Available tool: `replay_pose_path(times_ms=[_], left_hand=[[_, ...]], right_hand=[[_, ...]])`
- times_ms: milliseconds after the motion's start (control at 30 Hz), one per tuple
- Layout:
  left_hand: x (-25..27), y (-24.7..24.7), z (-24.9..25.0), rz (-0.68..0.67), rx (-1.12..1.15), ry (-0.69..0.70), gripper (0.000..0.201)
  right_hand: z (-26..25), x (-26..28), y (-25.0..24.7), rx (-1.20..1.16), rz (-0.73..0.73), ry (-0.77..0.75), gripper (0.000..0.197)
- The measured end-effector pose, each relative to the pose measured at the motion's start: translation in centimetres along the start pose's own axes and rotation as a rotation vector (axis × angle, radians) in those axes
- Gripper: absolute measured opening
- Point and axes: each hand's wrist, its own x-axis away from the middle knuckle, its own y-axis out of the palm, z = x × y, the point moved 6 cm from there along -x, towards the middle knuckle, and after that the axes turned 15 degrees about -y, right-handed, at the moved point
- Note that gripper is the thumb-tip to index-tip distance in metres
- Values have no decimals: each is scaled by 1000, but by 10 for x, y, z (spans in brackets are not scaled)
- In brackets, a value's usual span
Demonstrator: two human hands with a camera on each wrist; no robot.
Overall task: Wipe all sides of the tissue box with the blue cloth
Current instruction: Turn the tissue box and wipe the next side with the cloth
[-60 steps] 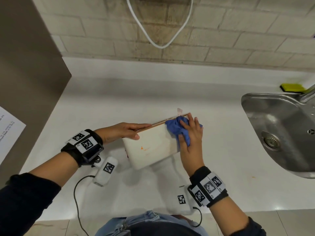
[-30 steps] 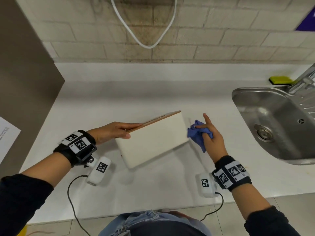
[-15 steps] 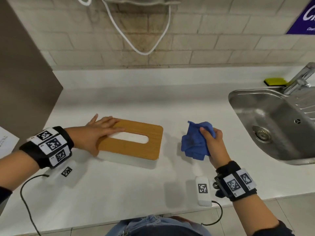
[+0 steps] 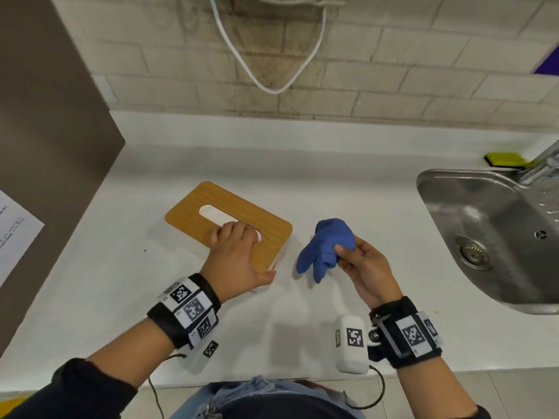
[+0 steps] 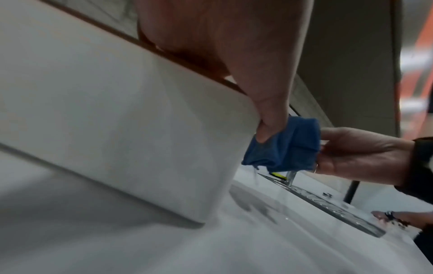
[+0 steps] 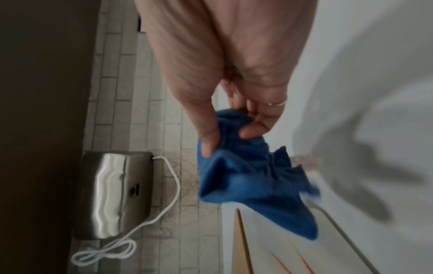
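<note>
Fingers [image 4: 234, 234] of left hand [image 4: 236, 261] curled over box [image 4: 211, 207] lid near its edge, thumb on corner. Right hand [image 4: 367, 270] pinched one cloth [image 4: 328, 246] above open counter [image 4: 302, 182], just beside one box.

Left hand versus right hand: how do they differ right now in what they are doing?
The left hand lies on the wooden-lidded white tissue box, thumb at its near side, steadying it on the white counter. The right hand is off the box, pinching the bunched blue cloth above the counter. The left touches the box; the right and its cloth do not. Both wear tagged black wristbands.
</note>
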Motion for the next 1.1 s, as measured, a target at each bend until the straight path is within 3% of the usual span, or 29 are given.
replay_pose_path(times_ms=[67, 167, 267, 333, 367, 500, 667, 733, 800, 900, 1100], left_hand=[[-1, 0, -3, 6, 48, 6, 65], [-4, -22, -14, 25, 161, -9, 62], [-15, -58, -34, -15, 439, -35, 51], [-26, -72, -50, -122, 708, -65, 32], [-31, -76, -55, -179, 813, -74, 26], [-44, -83, -66, -301, 997, -67, 31], [-53, -84, -72, -313, 1078, -79, 36], [-57, -84, -75, -316, 1125, -85, 33], [-61, -85, -80, -305, 1165, -105, 31], [-68, -84, -88, -287, 1202, -139, 31], [-71, -81, -90, -277, 1245, -183, 45]], right_hand=[[-6, -1, 1, -2, 6, -15, 96], [-18, -3, 3, 68, 39, -99, 88], [-40, 1, 11, 83, 46, -262, 55], [-58, 4, 24, 99, 8, -364, 20], [-68, 5, 32, 142, -7, -417, 14], [-102, 4, 89, 257, -142, -528, 16], [-102, -10, 175, 304, -165, -570, 46], [-94, -8, 197, 338, -189, -571, 47], [-87, -4, 205, 508, -233, -675, 45], [-71, 1, 214, 809, -417, -827, 61], [-62, -10, 226, 886, -382, -864, 54]])
